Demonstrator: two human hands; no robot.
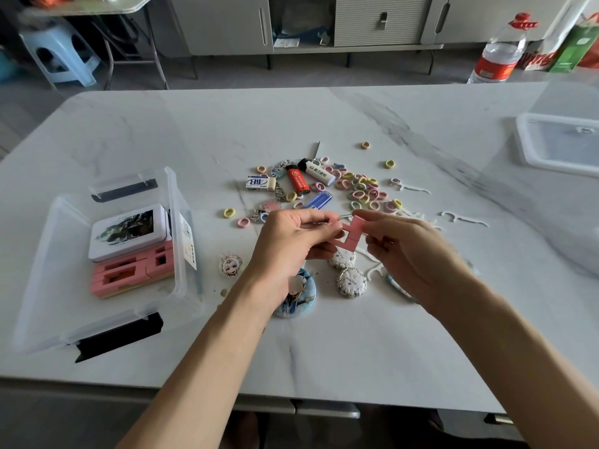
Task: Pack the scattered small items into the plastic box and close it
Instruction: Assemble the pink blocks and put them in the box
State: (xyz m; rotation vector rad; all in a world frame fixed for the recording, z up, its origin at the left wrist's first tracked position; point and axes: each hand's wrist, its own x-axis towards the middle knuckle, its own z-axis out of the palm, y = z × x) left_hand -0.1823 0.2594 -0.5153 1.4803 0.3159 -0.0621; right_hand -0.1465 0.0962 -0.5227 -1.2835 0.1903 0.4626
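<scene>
Where the marble-patterned table (324, 351) meets the left of the view, a clear plastic box (177, 222) stands open, with black latches at its near and far ends. Inside it lie a white tin (129, 233) with a dark picture on its lid and, touching the tin's near side, a stack of pink slotted blocks (129, 272).

Just right of the box an acrylic cartoon charm (230, 264) lies flat. Beyond it are an eraser (261, 183), a red lighter (297, 180) and a white lighter (318, 171). A blue object (320, 199) near them is too blurred to name.

The left hand (291, 241) hovers above the table, fingers curled, gripping the lower end of a pink zigzag-shaped piece (351, 230). Its wrist hides part of a round picture badge (296, 294).

A heap of pastel hair ties (363, 191) lies behind the hands, and two round patterned wrapped items (351, 281) lie below them.

The right hand (408, 247), palm turned inward, pinches the piece's upper end between thumb and forefinger; the other fingers curl underneath. This hand covers some white floss picks (463, 218), and others lie in plain sight further right.

At the far right the box's clear lid (557, 140) is cut off by the edge of the view.
</scene>
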